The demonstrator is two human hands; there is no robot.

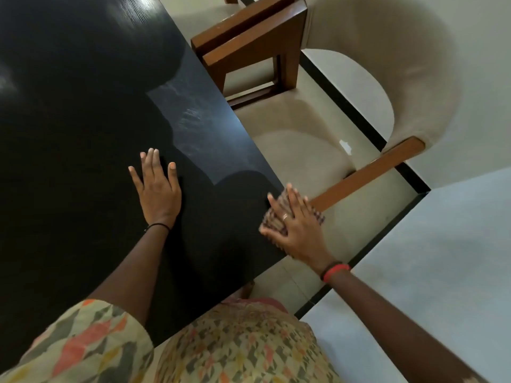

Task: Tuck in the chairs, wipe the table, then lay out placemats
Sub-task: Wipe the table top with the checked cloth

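The black table (69, 134) fills the left of the head view, its corner near my body. My left hand (157, 189) lies flat on the tabletop, fingers spread, holding nothing. My right hand (296, 233) presses a brown checked cloth (276, 214) down on the table's right edge near the corner. A beige upholstered chair (304, 139) with wooden arms stands at the table's right side, its seat partly under the tabletop. A wiped streak shows on the tabletop near that edge.
A second wooden chair (249, 31) sits further along the same side. Pale floor tiles with a black border strip (401, 217) run to the right. My patterned clothing fills the bottom of the view.
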